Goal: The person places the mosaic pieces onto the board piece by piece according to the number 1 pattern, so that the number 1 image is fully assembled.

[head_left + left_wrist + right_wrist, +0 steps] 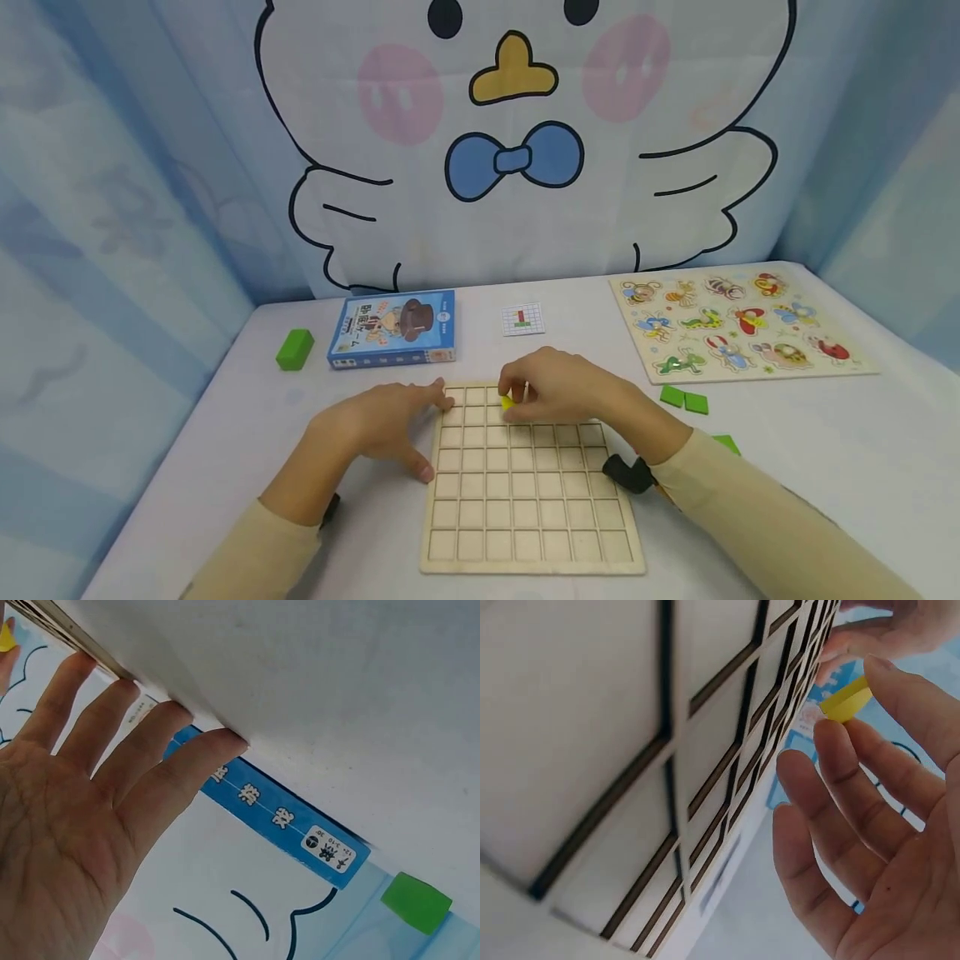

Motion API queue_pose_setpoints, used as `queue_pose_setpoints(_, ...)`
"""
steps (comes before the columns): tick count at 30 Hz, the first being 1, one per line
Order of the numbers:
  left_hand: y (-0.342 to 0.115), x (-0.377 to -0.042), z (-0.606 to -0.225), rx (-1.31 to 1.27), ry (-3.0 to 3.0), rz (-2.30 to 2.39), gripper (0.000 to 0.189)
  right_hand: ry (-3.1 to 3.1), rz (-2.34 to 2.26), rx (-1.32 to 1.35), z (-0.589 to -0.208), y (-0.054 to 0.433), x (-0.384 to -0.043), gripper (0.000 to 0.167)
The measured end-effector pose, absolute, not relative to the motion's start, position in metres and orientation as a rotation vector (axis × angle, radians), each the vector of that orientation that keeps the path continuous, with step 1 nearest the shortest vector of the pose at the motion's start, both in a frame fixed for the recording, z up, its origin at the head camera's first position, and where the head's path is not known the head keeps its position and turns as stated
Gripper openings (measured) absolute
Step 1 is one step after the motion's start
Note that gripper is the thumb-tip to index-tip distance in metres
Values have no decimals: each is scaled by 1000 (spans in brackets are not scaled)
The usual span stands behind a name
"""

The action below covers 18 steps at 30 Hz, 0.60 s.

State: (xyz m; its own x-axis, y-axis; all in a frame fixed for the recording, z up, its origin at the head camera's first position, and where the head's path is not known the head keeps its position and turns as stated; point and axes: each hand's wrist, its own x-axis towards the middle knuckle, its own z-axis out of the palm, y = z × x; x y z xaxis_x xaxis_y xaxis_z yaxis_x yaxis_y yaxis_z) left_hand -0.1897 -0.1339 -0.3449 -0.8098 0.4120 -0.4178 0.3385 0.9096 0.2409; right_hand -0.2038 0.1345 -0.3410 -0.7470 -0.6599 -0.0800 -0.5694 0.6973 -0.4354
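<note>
My right hand [558, 385] pinches a small yellow piece [846, 702] between thumb and fingertips, over the far rows of a wooden grid board [500, 514]. In the right wrist view the piece looks flat and thin, with part of it covered by the thumb. Along the board's left edge rests my left hand [367, 422], its fingers spread and the thumb lower down the side. The left wrist view shows those fingers [161, 761] extended, with nothing gripped. Every visible square of the board is bare wood.
Behind the board lie a blue box [393, 327] and a small grid card [522, 319]. A green block [294, 350] sits at far left. Right of the board are flat green tiles [696, 404], partly behind my forearm, and an insect puzzle board [742, 325].
</note>
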Motion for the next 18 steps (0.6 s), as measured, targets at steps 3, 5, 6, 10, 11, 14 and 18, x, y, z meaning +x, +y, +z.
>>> queue_pose_setpoints(3, -136, -189, -343, 547, 2596, 222, 89, 2687, -527, -948, -340, 125, -204, 22)
queue_pose_setpoints(5, -136, -188, -345, 551, 2590, 230, 89, 2690, -509, -909, -342, 121, -205, 26)
queue_pose_setpoints(6, -136, -188, -346, 547, 2587, 231, 89, 2690, -503, -894, -343, 120, -206, 28)
queue_pose_setpoints(10, -137, -188, -348, 529, 2584, 233, 90, 2681, -504, -894, -347, 118, -207, 34)
queue_pose_setpoints(11, -137, -189, -348, 528, 2586, 232, 90, 2677, -511, -903, -347, 118, -207, 34)
queue_pose_setpoints(14, -137, -190, -348, 530, 2593, 226, 91, 2655, -535, -953, -347, 120, -208, 31)
queue_pose_setpoints(18, -137, -191, -346, 536, 2593, 218, 92, 2585, -557, -1051, -347, 120, -210, 27)
